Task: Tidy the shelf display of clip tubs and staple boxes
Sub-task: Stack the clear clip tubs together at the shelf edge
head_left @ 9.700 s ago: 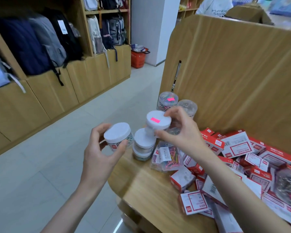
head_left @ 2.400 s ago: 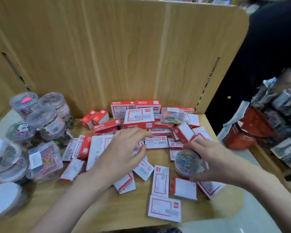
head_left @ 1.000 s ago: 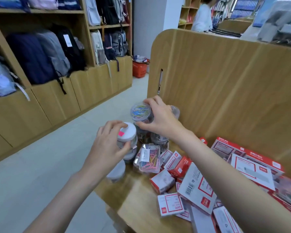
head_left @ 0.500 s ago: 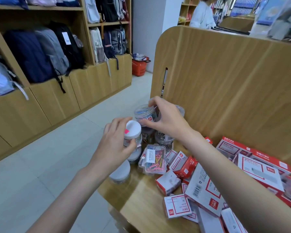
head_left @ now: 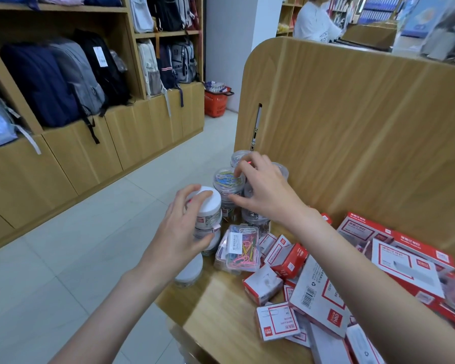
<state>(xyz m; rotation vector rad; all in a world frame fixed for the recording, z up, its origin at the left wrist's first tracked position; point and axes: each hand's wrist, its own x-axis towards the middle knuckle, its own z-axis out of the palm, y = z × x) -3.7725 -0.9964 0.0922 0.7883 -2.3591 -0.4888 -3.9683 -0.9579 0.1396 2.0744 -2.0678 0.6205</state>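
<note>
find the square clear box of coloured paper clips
In the head view it lies on the shelf's left end: square clear box sits between the stacked white-lidded tubs and red staple boxes.

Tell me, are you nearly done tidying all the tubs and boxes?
Not nearly. Done: round tubs are gathered and stacked at the shelf's corner. In hand: the left hand holds the white-lidded tub on its stack, and the right hand touches the clear tub of coloured clips. Left: the red staple boxes lie in a jumble.

"deli" on staple box (head_left: 323, 298)
</note>
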